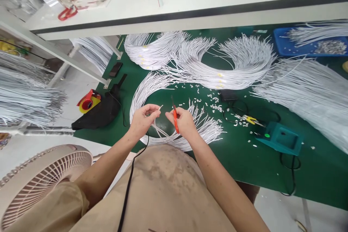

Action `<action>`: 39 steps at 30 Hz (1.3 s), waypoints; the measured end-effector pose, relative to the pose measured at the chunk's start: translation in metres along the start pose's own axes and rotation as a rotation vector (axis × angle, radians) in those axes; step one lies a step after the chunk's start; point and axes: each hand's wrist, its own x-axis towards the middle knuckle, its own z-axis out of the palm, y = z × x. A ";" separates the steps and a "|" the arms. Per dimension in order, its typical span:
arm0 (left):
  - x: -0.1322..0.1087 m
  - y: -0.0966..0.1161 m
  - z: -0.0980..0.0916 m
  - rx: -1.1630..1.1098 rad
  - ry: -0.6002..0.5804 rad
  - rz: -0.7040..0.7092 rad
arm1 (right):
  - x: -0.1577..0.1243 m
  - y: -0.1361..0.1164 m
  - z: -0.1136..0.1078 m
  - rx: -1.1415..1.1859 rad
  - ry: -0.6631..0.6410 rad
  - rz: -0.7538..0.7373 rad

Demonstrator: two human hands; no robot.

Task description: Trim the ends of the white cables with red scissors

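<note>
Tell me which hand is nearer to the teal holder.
Right. The right hand, holding the orange-handled tool, is left of the teal holder; the left hand is farther left, pinching a white wire.

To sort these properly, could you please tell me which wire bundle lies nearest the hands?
The C-shaped front bundle, beneath the left hand and right hand; the other bundles lie farther back or to the sides.

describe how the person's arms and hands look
The left hand and right hand are bare, with no gloves, rings or watch visible. The left sleeve is tan, loose and ends near the elbow; the right sleeve is out of view. A black cord crosses the tan top.
</note>
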 end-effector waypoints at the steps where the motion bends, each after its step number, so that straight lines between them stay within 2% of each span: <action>1: 0.000 0.000 0.000 0.010 -0.002 0.005 | 0.002 -0.002 0.001 0.176 -0.004 0.020; 4: -0.002 0.001 0.002 0.034 -0.014 0.025 | 0.006 -0.009 0.004 0.559 -0.002 0.054; 7: -0.003 0.002 0.003 0.054 -0.019 0.054 | 0.006 -0.016 0.007 0.678 0.017 0.129; 11: -0.003 0.002 0.004 0.072 -0.023 0.073 | 0.004 -0.020 0.006 0.715 0.019 0.190; 21: -0.003 0.005 0.003 0.033 -0.063 0.017 | 0.004 -0.019 0.005 0.697 0.040 0.194; 39: -0.003 0.009 0.000 -0.091 -0.162 -0.091 | 0.000 -0.019 0.005 0.695 0.000 0.137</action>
